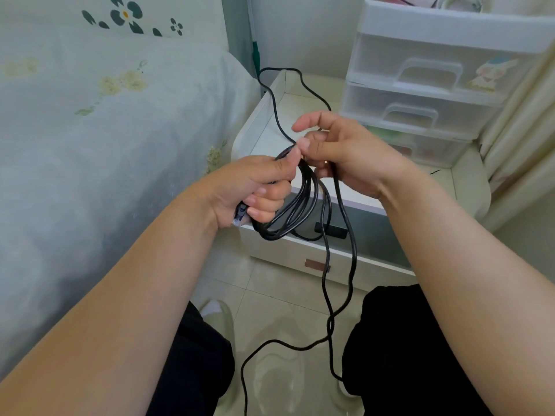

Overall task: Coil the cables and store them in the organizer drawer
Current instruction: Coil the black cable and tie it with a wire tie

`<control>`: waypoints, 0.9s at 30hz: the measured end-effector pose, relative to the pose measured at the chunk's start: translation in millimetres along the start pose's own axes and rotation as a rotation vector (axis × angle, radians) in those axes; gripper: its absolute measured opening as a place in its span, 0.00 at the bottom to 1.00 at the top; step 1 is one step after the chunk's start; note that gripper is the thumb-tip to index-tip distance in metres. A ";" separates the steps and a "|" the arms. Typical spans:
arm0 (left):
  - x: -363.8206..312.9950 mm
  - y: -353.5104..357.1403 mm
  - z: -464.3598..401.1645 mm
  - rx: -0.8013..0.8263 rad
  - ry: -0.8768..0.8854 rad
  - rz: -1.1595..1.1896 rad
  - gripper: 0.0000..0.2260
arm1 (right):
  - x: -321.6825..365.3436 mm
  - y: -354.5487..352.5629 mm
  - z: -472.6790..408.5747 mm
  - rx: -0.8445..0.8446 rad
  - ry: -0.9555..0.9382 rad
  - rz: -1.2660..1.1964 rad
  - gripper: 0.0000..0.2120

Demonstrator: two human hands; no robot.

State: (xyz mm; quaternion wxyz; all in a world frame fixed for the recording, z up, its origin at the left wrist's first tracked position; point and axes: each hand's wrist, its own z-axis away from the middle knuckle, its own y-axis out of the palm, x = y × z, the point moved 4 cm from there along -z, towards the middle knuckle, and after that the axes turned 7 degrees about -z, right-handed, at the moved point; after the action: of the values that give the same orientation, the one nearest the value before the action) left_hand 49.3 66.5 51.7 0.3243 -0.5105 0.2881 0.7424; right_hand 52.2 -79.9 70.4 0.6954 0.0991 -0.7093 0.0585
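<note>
A long black cable (303, 205) hangs in several loops from my left hand (261, 187), which grips the top of the coil and a plug end near the palm. My right hand (339, 148) pinches a strand of the same cable just right of the coil. One loose length runs up over the white nightstand (270, 136); another trails down to the floor between my knees. The white plastic organizer (435, 85) with translucent drawers stands on the nightstand at the back right, its drawers closed.
A bed with a pale floral cover (105, 130) fills the left side. A curtain (525, 130) hangs at the right. The nightstand's lower drawer front (318, 265) faces me. Tiled floor and my dark-trousered legs lie below.
</note>
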 end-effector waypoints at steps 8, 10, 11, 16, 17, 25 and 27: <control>-1.1 4.5 -0.6 -0.096 0.031 -0.003 0.24 | -13.8 -5.8 -5.1 -0.184 -0.047 0.355 0.15; -3.2 1.5 -1.2 -0.125 0.048 0.042 0.27 | -14.2 -6.2 -5.5 -0.206 -0.080 0.360 0.17; -4.2 0.8 -1.0 -0.131 0.053 0.062 0.28 | -14.6 -5.7 -5.6 -0.211 -0.093 0.356 0.18; -7.6 0.2 1.2 -0.141 0.081 0.132 0.27 | -24.9 -2.9 -10.2 -0.235 -0.104 0.144 0.19; -9.0 -1.1 1.7 -0.148 0.098 0.167 0.25 | -29.7 -2.0 -12.2 -0.213 -0.076 0.041 0.18; -9.9 -6.8 -1.7 -0.192 0.180 0.461 0.20 | -47.0 3.3 -15.6 -0.293 0.005 -0.002 0.15; -12.0 -6.4 -3.7 -0.170 0.215 0.538 0.20 | -47.2 -0.2 -17.3 -0.348 -0.024 0.190 0.14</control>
State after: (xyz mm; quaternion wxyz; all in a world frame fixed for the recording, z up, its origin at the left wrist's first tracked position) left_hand 59.6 65.4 61.2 0.0397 -0.5171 0.3823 0.7648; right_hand 69.7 -73.5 23.7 0.6848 -0.0893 -0.7232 -0.0006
